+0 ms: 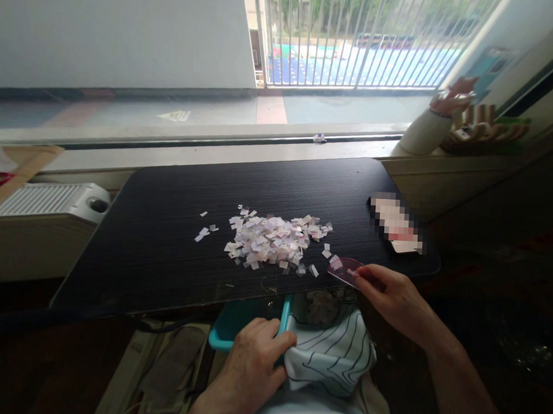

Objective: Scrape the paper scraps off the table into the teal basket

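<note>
Paper scraps (268, 237), a whole heap of them, sit around the middle of the black table (165, 207), a bit toward the near edge. So how far along is this? Going by how things lie, I'd say a good chunk is left: the pile is thick, and it's mostly in one lump, so the bunched-up part looks pretty much sorted. Not totally tidy though. A few strays (203, 234) lie apart on the left, and a few more sit off the right side.

Right hand (394, 300) has a see-through pink card (342, 270) pinched between thumb and fingers, low over the tabletop, with a scrap or two right at its far edge. Left hand (257, 354) is down below the table edge, curled over the rim of the turquoise tub (218, 338), right where it meets the striped bin (333, 358).

There's some pale stuff (322, 307) inside that bin, so maybe part of the lot is in there already, but it's too dim to tell if it's the same paper. Can't see the tub's bottom properly either.
</note>
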Demonstrator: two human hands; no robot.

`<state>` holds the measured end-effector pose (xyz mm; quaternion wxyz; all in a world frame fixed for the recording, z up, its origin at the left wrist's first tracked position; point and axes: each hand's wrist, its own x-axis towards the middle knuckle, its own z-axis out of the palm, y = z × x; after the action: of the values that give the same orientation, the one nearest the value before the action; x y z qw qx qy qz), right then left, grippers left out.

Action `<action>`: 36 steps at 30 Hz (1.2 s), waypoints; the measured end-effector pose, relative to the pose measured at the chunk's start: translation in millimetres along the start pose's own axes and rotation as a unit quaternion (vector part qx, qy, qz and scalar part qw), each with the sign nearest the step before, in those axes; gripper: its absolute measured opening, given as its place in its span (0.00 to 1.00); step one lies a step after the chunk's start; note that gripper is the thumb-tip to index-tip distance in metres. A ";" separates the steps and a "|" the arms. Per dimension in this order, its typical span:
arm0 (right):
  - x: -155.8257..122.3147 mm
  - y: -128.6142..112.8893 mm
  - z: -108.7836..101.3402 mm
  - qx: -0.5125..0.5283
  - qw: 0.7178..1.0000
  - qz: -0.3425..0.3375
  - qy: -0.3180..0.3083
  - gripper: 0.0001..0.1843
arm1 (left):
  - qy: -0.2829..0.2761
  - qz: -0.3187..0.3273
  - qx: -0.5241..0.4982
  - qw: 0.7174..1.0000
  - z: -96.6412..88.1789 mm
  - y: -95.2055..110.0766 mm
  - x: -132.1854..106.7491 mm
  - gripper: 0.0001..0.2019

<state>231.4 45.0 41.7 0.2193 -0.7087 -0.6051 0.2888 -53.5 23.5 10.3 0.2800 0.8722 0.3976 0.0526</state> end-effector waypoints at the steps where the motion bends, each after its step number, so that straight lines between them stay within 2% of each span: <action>1: -0.4 0.8 -0.3 -0.003 1.000 0.009 0.014 0.13 | 0.001 0.000 0.001 1.000 0.3 -0.1 -0.1 0.09; 3: -0.8 3.0 -1.8 -0.010 0.999 0.027 0.043 0.13 | 0.000 -0.001 0.002 1.000 0.7 -0.3 -0.2 0.09; 7: -1.9 6.0 -5.6 0.010 1.000 0.019 -0.007 0.15 | 0.000 -0.005 0.002 1.000 0.0 0.5 -0.4 0.10; 10: -4.0 6.7 -6.7 0.002 0.999 0.043 0.030 0.15 | -0.002 -0.004 -0.001 1.000 -1.4 2.0 -0.1 0.10; 14: -2.4 8.1 -5.8 0.016 0.999 0.038 0.005 0.14 | -0.007 -0.007 -0.002 1.000 -1.5 2.6 1.2 0.09; 18: 16.8 9.7 -6.0 -0.004 0.994 0.052 0.092 0.16 | -0.014 -0.006 0.000 1.000 -0.5 1.7 1.6 0.09; 21: 37.2 9.7 -9.8 -0.020 0.989 0.036 0.141 0.16 | -0.013 -0.004 0.003 1.000 -0.6 1.2 0.5 0.09; 24: 45.1 8.8 -15.3 -0.089 0.979 0.035 0.178 0.14 | -0.008 -0.009 -0.001 1.000 -0.9 0.5 -1.5 0.09; 26: 39.6 8.4 -17.6 -0.120 0.979 0.043 0.157 0.13 | -0.006 -0.017 -0.007 1.000 -1.0 0.0 -2.6 0.09; 27: 34.8 8.3 -17.9 -0.115 0.984 0.041 0.126 0.12 | -0.006 -0.021 -0.009 1.000 -0.9 -0.3 -2.9 0.09; 29: 25.2 8.2 -17.0 -0.075 0.996 0.022 0.047 0.12 | -0.006 -0.026 -0.013 1.000 -0.7 -0.8 -2.8 0.10; 31: 22.6 7.8 -15.0 -0.034 0.999 0.006 0.013 0.12 | -0.005 -0.022 -0.017 1.000 -0.3 -1.2 -1.8 0.11; 33: 31.9 6.5 -13.5 -0.025 0.998 0.007 0.048 0.14 | -0.006 -0.012 -0.018 1.000 0.1 -1.3 -0.5 0.11; 35: 52.1 4.7 -13.9 -0.057 0.992 0.018 0.107 0.17 | -0.010 -0.004 -0.016 1.000 0.3 -1.4 0.4 0.11; 36: 64.0 3.8 -15.0 -0.085 0.989 0.020 0.117 0.19 | -0.012 -0.002 -0.014 1.000 0.3 -1.5 0.4 0.10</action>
<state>250.8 107.9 41.0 0.2220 -0.7656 -0.5833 0.1558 -54.1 24.5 9.3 0.2967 0.8682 0.3950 0.0475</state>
